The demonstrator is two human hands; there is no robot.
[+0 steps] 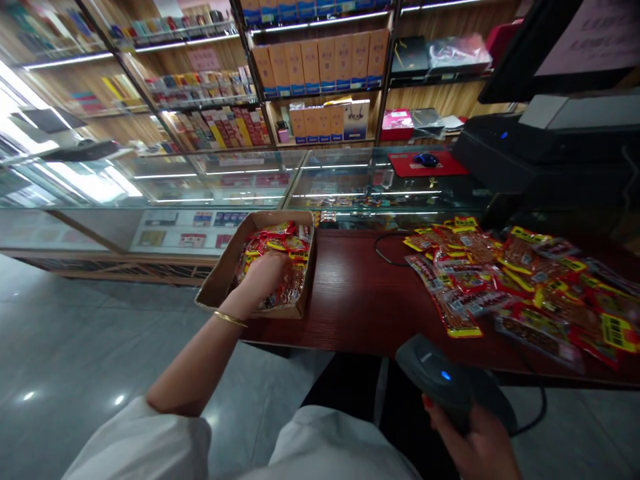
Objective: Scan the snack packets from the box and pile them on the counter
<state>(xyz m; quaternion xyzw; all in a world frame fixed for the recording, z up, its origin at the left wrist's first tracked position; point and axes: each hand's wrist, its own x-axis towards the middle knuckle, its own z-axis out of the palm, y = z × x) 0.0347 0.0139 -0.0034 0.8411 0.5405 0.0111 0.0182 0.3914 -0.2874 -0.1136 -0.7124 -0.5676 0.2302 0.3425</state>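
In the carton [225,270] | our left hand [267,277] touches packets [296,283], grip hidden, can't tell | our right hand [477,437] clasps the scanner [431,372] | we'd best pinch single edges

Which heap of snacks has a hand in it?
The heap in the cardboard box: the left hand reaches into it. The other heap lies loose on the table, with no hand on it; the right hand holds the scanner.
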